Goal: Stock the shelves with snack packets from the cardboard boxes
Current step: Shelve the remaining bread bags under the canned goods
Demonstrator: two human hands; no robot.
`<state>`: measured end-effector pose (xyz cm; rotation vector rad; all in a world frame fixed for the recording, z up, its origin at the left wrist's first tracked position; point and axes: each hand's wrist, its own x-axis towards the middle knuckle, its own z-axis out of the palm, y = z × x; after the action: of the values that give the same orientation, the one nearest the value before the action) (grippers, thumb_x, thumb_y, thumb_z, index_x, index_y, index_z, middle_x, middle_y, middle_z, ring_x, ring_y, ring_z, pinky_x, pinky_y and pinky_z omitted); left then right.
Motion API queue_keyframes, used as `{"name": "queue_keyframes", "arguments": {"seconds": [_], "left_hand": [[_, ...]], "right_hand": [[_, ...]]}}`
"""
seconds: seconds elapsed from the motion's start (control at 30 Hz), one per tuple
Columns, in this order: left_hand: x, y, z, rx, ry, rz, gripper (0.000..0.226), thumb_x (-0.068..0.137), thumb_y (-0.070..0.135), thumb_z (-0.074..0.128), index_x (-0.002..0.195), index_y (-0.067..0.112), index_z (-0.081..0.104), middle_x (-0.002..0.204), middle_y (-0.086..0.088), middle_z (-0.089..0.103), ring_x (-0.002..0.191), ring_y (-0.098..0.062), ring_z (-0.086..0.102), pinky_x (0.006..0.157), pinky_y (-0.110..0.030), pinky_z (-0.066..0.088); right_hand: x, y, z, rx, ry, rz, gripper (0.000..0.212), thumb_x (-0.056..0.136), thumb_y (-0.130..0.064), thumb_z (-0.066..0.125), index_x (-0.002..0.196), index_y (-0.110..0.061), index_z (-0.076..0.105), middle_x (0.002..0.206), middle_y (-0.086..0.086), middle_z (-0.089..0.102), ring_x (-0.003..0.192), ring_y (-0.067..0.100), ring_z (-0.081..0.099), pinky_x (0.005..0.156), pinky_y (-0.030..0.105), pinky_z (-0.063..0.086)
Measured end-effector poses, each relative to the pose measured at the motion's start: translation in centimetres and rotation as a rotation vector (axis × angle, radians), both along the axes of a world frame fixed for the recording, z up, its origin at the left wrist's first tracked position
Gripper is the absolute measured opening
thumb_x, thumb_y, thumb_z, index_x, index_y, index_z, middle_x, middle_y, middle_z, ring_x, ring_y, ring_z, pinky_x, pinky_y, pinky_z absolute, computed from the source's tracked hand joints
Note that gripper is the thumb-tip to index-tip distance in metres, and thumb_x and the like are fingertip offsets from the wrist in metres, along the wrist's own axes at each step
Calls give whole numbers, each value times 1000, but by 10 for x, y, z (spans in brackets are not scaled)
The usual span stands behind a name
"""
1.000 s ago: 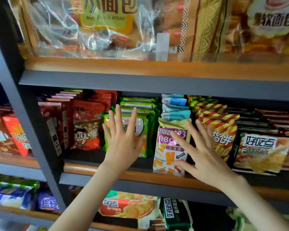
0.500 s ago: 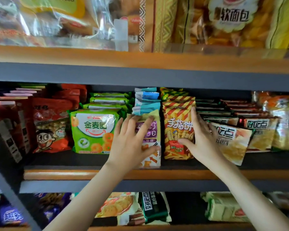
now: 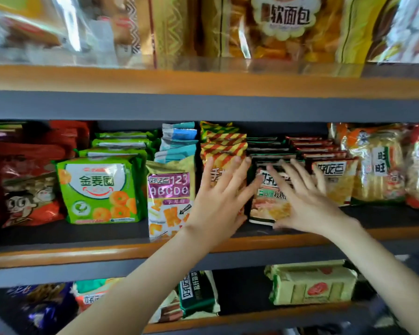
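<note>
Rows of snack packets stand on the middle shelf [image 3: 58, 252]. My left hand [image 3: 218, 201] lies flat, fingers straight, against the red-and-yellow striped packet [image 3: 221, 146]. My right hand [image 3: 302, 201] is spread with straight fingers over the dark-edged biscuit packet [image 3: 266, 206] next to it. Left of my hands stand the purple ABCD letter-biscuit packet [image 3: 168, 197] and the green ring-snack packet [image 3: 99, 189]. No cardboard box is in view.
Red cartoon packets [image 3: 27, 189] fill the shelf's left end; an orange biscuit packet [image 3: 334, 182] and clear rice-cracker bags [image 3: 375, 165] fill the right. Large bread bags [image 3: 283, 22] sit on the upper shelf. The lower shelf holds a pale green wafer pack [image 3: 310, 286] and dark packets [image 3: 196, 293].
Both hands have moved right along the shelf: the left from the ABCD packet to the striped packet, the right from the striped packet to the dark-edged packet. The view also shifted right.
</note>
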<state>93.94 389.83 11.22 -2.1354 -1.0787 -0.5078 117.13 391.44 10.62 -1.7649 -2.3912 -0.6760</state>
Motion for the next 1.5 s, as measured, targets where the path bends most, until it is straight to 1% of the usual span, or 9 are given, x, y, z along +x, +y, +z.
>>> {"name": "queue_keyframes", "arguments": {"seconds": [0.13,0.23,0.57,0.73,0.93,1.03,1.17,1.3,1.5], "left_hand": [[18,19,2,-18,144,127,95,73,66,65,151,25,28,158,-13,21,147,-31,12,112,-60,-7],[14,31,-1,-14,147,120,98,65,68,69,147,26,38,154,-12,31,145,-32,21,113,-62,6],[13,26,-2,38,35,-44,88,70,52,75,144,20,40,150,-16,37,140,-35,32,111,-65,18],[-54,-5,8,113,-206,-145,51,88,30,57,136,17,43,144,-15,43,132,-32,41,112,-56,24],[-201,-25,-6,208,-442,365,59,83,20,55,139,12,39,140,-26,40,118,-46,45,98,-59,40],[-263,-22,-22,35,-520,620,81,68,8,77,140,9,39,139,-38,35,114,-58,44,90,-66,44],[-293,-15,-31,-261,-702,791,89,81,29,74,152,22,22,152,-30,11,127,-55,30,97,-64,39],[-300,-2,-31,-506,-738,841,93,88,52,59,151,38,-8,156,-20,-17,136,-50,23,106,-53,35],[-293,25,-24,-676,-597,1001,92,92,51,54,149,40,-19,155,-20,-26,139,-56,1,112,-57,19]], "right_hand": [[9,13,12,-106,-80,53,142,58,-84,60,132,-31,-48,139,-1,-52,131,15,-44,103,45,-34],[14,18,20,-182,-124,85,138,64,-82,59,128,-31,-51,130,-3,-59,126,12,-46,95,37,-41],[14,1,23,32,-51,187,100,82,-66,52,153,-32,-9,158,11,-22,144,29,-25,111,65,-9],[-66,-33,41,306,317,505,75,89,-36,62,151,-18,24,156,10,21,142,26,19,117,43,14],[-220,-35,19,237,318,738,92,74,-22,77,151,-18,26,154,13,28,138,31,29,113,48,27],[-291,-21,16,149,199,628,113,62,-23,84,153,-25,17,160,10,15,143,36,19,112,59,10],[-345,8,15,69,-29,485,119,80,-44,71,146,-32,-28,138,3,-52,130,37,-41,90,60,-40],[-355,27,10,10,-91,370,125,72,-73,61,142,-33,-35,140,1,-50,128,36,-45,91,64,-36],[-361,26,14,23,-132,349,119,78,-63,61,141,-33,-35,141,2,-49,140,41,-26,95,70,-25]]}}
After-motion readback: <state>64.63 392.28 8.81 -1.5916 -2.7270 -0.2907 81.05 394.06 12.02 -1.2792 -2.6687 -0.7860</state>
